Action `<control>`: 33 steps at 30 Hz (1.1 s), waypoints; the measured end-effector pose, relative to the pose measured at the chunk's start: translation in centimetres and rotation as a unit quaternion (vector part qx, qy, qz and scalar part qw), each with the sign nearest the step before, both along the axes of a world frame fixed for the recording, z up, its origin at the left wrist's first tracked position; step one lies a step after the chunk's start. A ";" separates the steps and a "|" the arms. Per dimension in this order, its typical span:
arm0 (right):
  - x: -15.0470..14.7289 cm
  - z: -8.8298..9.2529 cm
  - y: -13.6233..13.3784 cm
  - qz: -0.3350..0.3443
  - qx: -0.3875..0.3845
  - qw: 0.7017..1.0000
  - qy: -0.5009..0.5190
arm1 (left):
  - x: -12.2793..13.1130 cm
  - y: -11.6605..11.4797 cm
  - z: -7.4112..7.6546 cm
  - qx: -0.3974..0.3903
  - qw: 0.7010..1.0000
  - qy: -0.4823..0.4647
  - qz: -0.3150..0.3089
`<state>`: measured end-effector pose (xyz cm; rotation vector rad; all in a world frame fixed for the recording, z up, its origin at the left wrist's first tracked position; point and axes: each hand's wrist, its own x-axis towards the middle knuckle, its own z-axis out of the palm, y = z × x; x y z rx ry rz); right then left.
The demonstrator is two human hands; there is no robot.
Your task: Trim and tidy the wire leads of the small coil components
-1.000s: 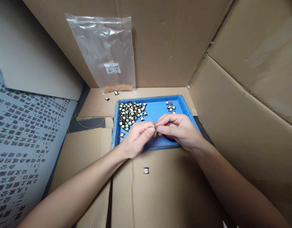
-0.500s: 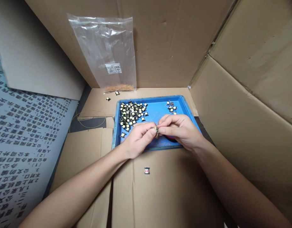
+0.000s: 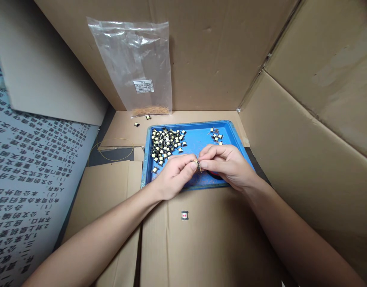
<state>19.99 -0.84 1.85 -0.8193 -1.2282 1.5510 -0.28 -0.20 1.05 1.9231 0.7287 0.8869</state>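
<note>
Over the front of the blue tray (image 3: 195,185), my two hands meet fingertip to fingertip. My left hand (image 3: 177,173) is closed, pinching a small transformer coil (image 3: 197,162) with thin yellow wires (image 3: 200,169) sticking out; the fingers hide most of it. The thumb and forefinger of my right hand (image 3: 229,165) are pressed together at the wire side of the coil. They seem to grip a yellow wire, though the exact hold is hidden. A pile of similar transformer coils (image 3: 167,143) fills the tray's left side.
More coils (image 3: 216,136) lie at the tray's back right. A dark round object (image 3: 214,175) is partly under my right hand. One coil with red marks (image 3: 185,215) sits on the cardboard in front. Behind stands a clear bag (image 3: 141,67) holding orange wires. Cardboard walls enclose the back and right.
The yellow wire ends between my fingertips have swung slightly to the right. Both hands stay nearly in the same place; the view has shifted a little.
</note>
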 end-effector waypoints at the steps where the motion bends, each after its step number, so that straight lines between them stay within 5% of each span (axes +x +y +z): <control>1: 0.1 0.0 0.0 0.006 0.004 1.000 0.000 | 0.0 0.0 0.0 0.012 1.000 -0.002 0.007; 7: 0.4 0.0 -0.5 -0.019 0.067 0.996 -0.046 | 0.5 -0.4 0.1 0.127 0.990 0.005 0.064; 10: 0.6 0.1 -1.1 -0.092 0.174 0.971 -0.134 | 0.6 -0.6 0.2 0.149 0.983 0.012 0.107; 15: 0.4 -0.1 -1.2 -0.214 0.490 0.791 -0.297 | 0.6 -0.7 0.2 0.121 0.981 0.026 0.148; 17: 0.2 -0.3 -0.9 -0.246 0.539 0.734 -0.334 | 0.6 -0.6 0.1 0.122 0.980 0.026 0.155; 20: -0.2 -0.5 -0.6 -0.274 0.572 0.688 -0.353 | 0.6 -0.5 -0.1 0.133 0.978 0.027 0.161; 27: -1.0 -0.4 -0.9 -0.273 0.589 0.667 -0.366 | 0.7 -0.5 0.0 0.163 0.972 0.026 0.167; 33: -1.4 -0.6 -1.1 -0.237 0.552 0.740 -0.303 | 0.6 -0.7 0.1 0.184 0.968 0.014 0.170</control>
